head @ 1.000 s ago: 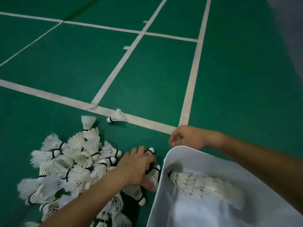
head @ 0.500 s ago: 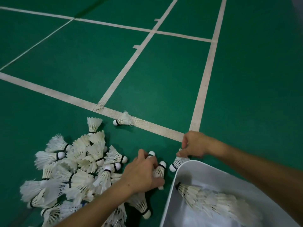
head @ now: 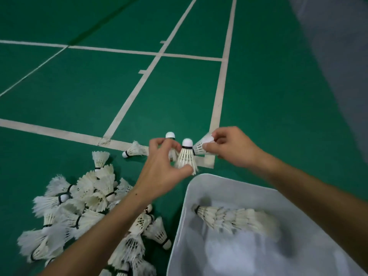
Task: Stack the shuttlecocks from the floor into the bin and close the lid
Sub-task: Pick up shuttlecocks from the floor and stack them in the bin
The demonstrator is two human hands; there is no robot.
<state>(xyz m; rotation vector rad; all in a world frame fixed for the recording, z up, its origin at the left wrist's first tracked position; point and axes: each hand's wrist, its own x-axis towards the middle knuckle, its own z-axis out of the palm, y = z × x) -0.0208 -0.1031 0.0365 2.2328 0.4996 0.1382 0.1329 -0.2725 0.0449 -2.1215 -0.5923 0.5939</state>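
Up above the court, the left hand [head: 162,170] pinches a white feathered shuttlecock with a black band under its rounded cork tip [head: 186,156], thumb pressed to the skirt and cork pointing up; a second white cork-tipped shuttlecock [head: 170,136] pokes out behind its curled fingers, though how that one is gripped is hidden. Just beside it, the right hand [head: 232,148] curls its fingers and thumb round the skirt of another white feathered shuttlecock [head: 203,145], whose narrow end meets the first one's skirt. Directly below the hands sits the white plastic bin [head: 186,196], holding a nested row of white shuttlecocks lying on its side [head: 233,218]. Left of the bin, a loose heap of white feathered shuttlecocks [head: 87,208] spreads over the green court floor [head: 79,86], and a single stray shuttlecock [head: 133,150] lies on a white painted line [head: 59,132].
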